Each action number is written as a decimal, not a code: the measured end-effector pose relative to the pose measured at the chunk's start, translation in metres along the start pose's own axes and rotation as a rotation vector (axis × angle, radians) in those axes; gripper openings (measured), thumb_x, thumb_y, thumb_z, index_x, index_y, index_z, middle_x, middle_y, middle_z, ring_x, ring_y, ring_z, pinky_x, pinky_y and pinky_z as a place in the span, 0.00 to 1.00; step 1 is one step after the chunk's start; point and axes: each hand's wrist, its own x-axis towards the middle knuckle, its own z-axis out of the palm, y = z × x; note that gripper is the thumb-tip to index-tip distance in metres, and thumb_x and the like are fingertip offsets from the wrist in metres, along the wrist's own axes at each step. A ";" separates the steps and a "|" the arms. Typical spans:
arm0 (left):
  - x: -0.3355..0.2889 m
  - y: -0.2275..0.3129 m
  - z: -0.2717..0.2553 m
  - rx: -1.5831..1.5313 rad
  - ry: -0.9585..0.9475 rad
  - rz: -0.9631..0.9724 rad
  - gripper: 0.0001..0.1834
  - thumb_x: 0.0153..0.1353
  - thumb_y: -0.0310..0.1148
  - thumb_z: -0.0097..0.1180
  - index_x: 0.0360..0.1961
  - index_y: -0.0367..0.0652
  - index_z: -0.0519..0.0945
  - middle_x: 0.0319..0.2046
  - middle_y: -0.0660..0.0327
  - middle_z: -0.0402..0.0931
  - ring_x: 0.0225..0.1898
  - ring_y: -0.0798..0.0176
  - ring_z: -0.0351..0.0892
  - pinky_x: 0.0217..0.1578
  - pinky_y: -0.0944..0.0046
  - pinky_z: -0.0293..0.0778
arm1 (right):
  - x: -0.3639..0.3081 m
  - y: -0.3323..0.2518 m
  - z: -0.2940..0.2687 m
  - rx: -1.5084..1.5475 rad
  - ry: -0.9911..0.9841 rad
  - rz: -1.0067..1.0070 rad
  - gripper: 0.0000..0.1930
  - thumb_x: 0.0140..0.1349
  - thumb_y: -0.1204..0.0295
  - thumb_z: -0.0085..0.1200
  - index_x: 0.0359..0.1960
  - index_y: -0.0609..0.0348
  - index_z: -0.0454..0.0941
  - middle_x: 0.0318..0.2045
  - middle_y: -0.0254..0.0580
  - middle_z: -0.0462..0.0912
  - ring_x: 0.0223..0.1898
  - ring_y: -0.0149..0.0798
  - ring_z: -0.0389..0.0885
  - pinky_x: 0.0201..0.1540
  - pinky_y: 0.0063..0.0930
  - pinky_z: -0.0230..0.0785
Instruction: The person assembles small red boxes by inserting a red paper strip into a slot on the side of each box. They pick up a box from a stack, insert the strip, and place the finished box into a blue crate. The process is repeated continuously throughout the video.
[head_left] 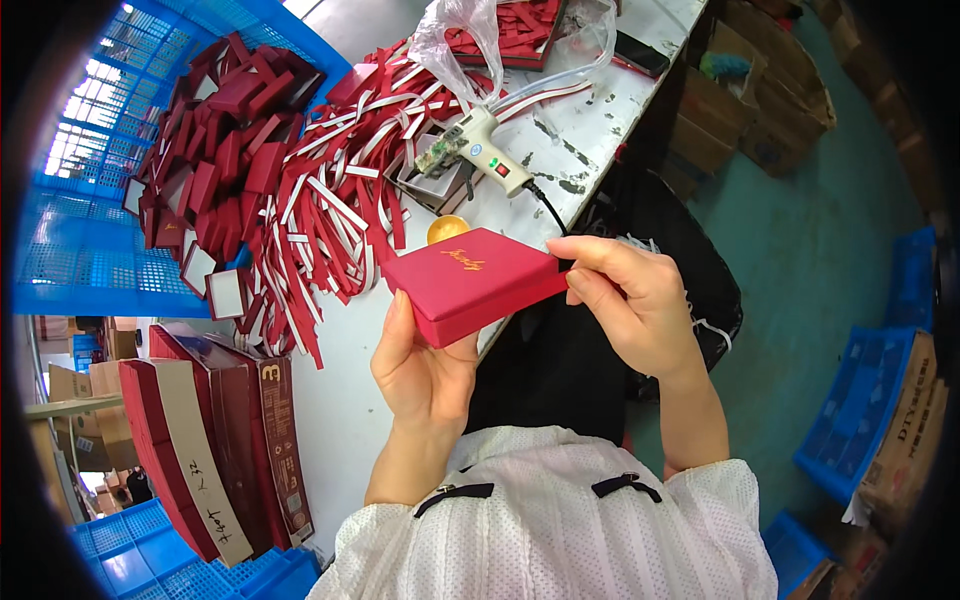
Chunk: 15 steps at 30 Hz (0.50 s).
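Observation:
A red gift box (472,272) with gold script on its lid is held up in front of me, its lid down. My left hand (425,375) grips it from below and the near left side, thumb against the front corner. The fingers of my right hand (630,300) are pinched together at the box's right corner; whether a small tab lies between them is hidden. Just beyond the box, a small yellow bowl (447,229) shows in part. A cream glue gun (490,155) with a black cord lies behind it, on an open box (440,190).
Red and white ribbon strips (335,200) heap across the white table (340,425). A blue crate (75,245) on the left spills many red boxes (225,150). Large red cartons (215,440) stand near left. A phone (641,54) lies at the table's far right edge.

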 end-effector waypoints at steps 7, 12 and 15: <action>-0.001 0.002 0.000 -0.009 0.029 0.029 0.13 0.58 0.31 0.40 0.42 0.36 0.65 0.43 0.54 0.67 0.46 0.58 0.68 0.47 0.56 0.66 | 0.005 -0.003 0.001 0.068 -0.027 0.065 0.10 0.50 0.79 0.46 0.35 0.63 0.73 0.18 0.40 0.75 0.20 0.28 0.74 0.23 0.18 0.65; -0.002 0.013 -0.002 0.335 0.125 0.197 0.11 0.57 0.28 0.41 0.38 0.33 0.67 0.39 0.51 0.70 0.42 0.56 0.71 0.44 0.54 0.69 | -0.006 0.002 0.003 0.242 -0.138 0.215 0.09 0.51 0.80 0.45 0.34 0.65 0.73 0.17 0.36 0.74 0.19 0.23 0.72 0.23 0.15 0.63; -0.010 0.023 -0.018 0.585 0.257 0.201 0.09 0.56 0.29 0.44 0.36 0.35 0.68 0.35 0.54 0.72 0.38 0.59 0.73 0.42 0.55 0.70 | -0.013 0.017 0.017 0.386 -0.194 0.369 0.08 0.51 0.80 0.45 0.34 0.66 0.73 0.18 0.34 0.74 0.19 0.21 0.70 0.23 0.13 0.62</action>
